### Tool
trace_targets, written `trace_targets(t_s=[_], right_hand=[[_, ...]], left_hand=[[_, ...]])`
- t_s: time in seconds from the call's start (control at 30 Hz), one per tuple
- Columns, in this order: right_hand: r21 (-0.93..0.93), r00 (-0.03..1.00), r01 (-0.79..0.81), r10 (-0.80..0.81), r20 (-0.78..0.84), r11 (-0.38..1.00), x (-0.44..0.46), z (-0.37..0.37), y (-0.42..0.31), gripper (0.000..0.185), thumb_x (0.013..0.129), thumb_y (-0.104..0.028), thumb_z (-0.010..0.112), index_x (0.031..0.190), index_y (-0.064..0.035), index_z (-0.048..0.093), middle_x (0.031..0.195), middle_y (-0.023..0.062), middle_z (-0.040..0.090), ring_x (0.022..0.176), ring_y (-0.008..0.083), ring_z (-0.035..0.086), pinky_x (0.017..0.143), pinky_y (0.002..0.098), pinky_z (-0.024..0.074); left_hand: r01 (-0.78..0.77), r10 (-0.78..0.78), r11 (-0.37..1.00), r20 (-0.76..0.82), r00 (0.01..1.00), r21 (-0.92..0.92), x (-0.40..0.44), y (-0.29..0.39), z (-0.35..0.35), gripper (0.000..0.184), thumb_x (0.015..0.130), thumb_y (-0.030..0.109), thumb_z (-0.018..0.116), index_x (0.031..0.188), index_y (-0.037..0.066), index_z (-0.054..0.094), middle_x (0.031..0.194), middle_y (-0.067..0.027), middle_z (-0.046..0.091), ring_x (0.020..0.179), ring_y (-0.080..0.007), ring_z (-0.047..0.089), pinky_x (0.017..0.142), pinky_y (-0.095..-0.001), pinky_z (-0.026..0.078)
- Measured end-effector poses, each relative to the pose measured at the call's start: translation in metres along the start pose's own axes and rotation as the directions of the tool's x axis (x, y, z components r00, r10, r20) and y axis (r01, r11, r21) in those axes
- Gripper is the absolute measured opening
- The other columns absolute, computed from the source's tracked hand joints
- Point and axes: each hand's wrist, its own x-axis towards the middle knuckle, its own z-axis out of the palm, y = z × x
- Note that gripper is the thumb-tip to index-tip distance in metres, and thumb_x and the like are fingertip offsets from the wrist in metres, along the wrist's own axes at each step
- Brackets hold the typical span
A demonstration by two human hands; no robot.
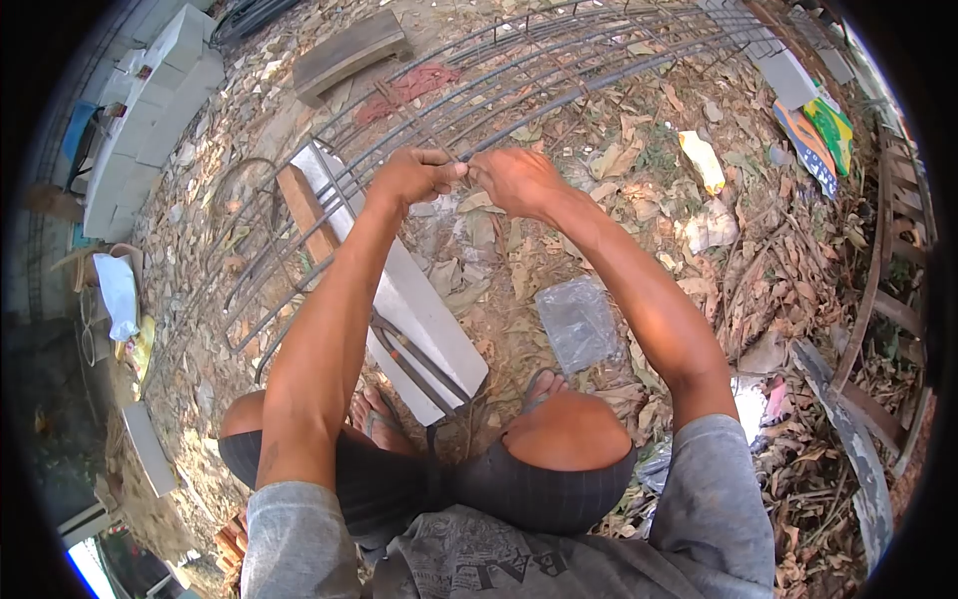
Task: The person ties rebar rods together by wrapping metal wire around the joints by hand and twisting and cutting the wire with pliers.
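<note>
Both hands meet at a long steel bar of the rebar cage (559, 100), in the upper middle of the head view. My left hand (414, 177) is closed, thumb and fingers pinched at the bar. Right beside it, my right hand (514, 182) is closed too, fingertips nearly touching the left ones. What they pinch is too small to make out. Below the left hand, the cage's near end lies across a pale block (409, 290) and a brown brick (307, 215). Pincers (419, 367) with dark handles rest on the block near my feet.
A clear plastic sheet (579, 324) lies between my arms. A wooden bench (349, 55) and a red cloth (407, 92) are beyond the cage. Pale blocks (150, 130) are stacked at left. A yellow packet (702, 163) and wooden slats (868, 270) are at right.
</note>
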Motion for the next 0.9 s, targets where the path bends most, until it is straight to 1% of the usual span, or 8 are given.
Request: trace_targets(t_s=[0.1, 0.2, 0.3, 0.4, 0.53, 0.63, 0.73, 0.9], right_hand=[[0.026, 0.955, -0.014, 0.022, -0.295, 1.000, -0.021, 0.011, -0.006, 0.024, 0.099, -0.021, 0.064, 0.119, -0.0084, 0.072, 0.100, 0.0214, 0.075, 0.097, 0.0442, 0.070, 0.085, 0.0542, 0.0538], [0.242, 0.926, -0.163, 0.233, -0.298, 0.956, -0.048, 0.016, -0.024, 0.025, 0.098, -0.019, 0.066, 0.119, -0.0084, 0.075, 0.101, 0.0212, 0.076, 0.099, 0.0424, 0.071, 0.087, 0.0533, 0.0538], [0.433, 0.875, -0.041, 0.241, -0.420, 0.900, -0.072, 0.059, -0.027, 0.027, 0.097, -0.017, 0.067, 0.122, -0.0106, 0.076, 0.101, 0.0206, 0.076, 0.092, 0.0405, 0.073, 0.083, 0.0494, 0.0561], [0.326, 0.728, 0.128, 0.134, -0.673, 0.937, -0.074, 0.095, -0.032, 0.033, 0.094, -0.013, 0.066, 0.126, -0.0056, 0.075, 0.087, 0.0206, 0.073, 0.079, 0.0399, 0.071, 0.072, 0.0483, 0.0560], [0.518, 0.878, -0.064, 0.295, -0.377, 0.853, -0.078, 0.111, -0.056, 0.045, 0.094, -0.006, 0.061, 0.139, -0.0070, 0.067, 0.091, 0.0208, 0.074, 0.082, 0.0429, 0.070, 0.071, 0.0538, 0.0547], [0.506, 0.911, 0.046, 0.172, -0.376, 0.861, -0.052, 0.133, -0.045, 0.060, 0.095, -0.004, 0.056, 0.154, -0.0095, 0.051, 0.094, 0.0219, 0.073, 0.080, 0.0446, 0.070, 0.070, 0.0557, 0.0545], [0.439, 0.939, -0.055, 0.196, -0.283, 0.897, -0.022, 0.153, -0.039, 0.061, 0.092, -0.002, 0.059, 0.152, -0.0069, 0.050, 0.098, 0.0267, 0.071, 0.083, 0.0473, 0.068, 0.073, 0.0566, 0.0536], [0.431, 0.897, -0.018, 0.205, -0.391, 0.902, 0.018, 0.168, -0.037, 0.039, 0.092, -0.005, 0.059, 0.131, -0.0015, 0.058, 0.098, 0.0262, 0.069, 0.083, 0.0481, 0.069, 0.071, 0.0573, 0.0543]], left_hand=[[-0.045, 0.051, 0.997, -0.090, 0.995, 0.068, -0.003, -0.003, 0.004, 0.048, 0.084, 0.035, 0.090, 0.120, 0.005, 0.078, 0.102, -0.0045, 0.076, 0.082, -0.0146, 0.069, 0.073, -0.0297, 0.056], [-0.056, 0.065, 0.995, -0.110, 0.992, 0.080, 0.000, -0.005, 0.005, 0.054, 0.084, 0.036, 0.090, 0.122, 0.001, 0.076, 0.102, -0.0062, 0.076, 0.081, -0.0161, 0.070, 0.072, -0.0321, 0.058], [-0.032, 0.034, 0.999, -0.067, 0.997, 0.042, 0.000, -0.004, 0.001, 0.058, 0.084, 0.037, 0.090, 0.124, -0.002, 0.074, 0.101, -0.0067, 0.076, 0.082, -0.0164, 0.071, 0.072, -0.0327, 0.059], [-0.004, 0.006, 1.000, -0.075, 0.997, 0.028, 0.001, -0.003, 0.000, 0.057, 0.084, 0.038, 0.090, 0.122, -0.001, 0.076, 0.105, -0.0099, 0.077, 0.085, -0.0189, 0.072, 0.073, -0.0317, 0.056], [-0.034, 0.036, 0.996, -0.030, 0.999, 0.085, 0.005, -0.005, -0.003, 0.053, 0.086, 0.038, 0.088, 0.119, -0.002, 0.077, 0.103, -0.0111, 0.077, 0.085, -0.0201, 0.071, 0.074, -0.0332, 0.055], [-0.073, 0.098, 0.979, -0.129, 0.987, 0.190, -0.012, 0.003, 0.007, 0.057, 0.086, 0.042, 0.088, 0.121, -0.002, 0.076, 0.106, -0.0116, 0.075, 0.089, -0.0196, 0.070, 0.079, -0.0328, 0.055], [-0.211, 0.312, 0.906, -0.244, 0.918, 0.367, -0.027, 0.008, 0.021, 0.039, 0.089, 0.032, 0.083, 0.104, -0.003, 0.079, 0.094, -0.0144, 0.077, 0.081, -0.0234, 0.069, 0.077, -0.0394, 0.055], [-0.216, 0.482, 0.798, -0.380, 0.789, 0.563, -0.022, -0.014, 0.039, 0.046, 0.092, 0.040, 0.077, 0.116, 0.001, 0.074, 0.105, -0.0256, 0.075, 0.098, -0.0389, 0.073, 0.090, -0.0468, 0.055]])
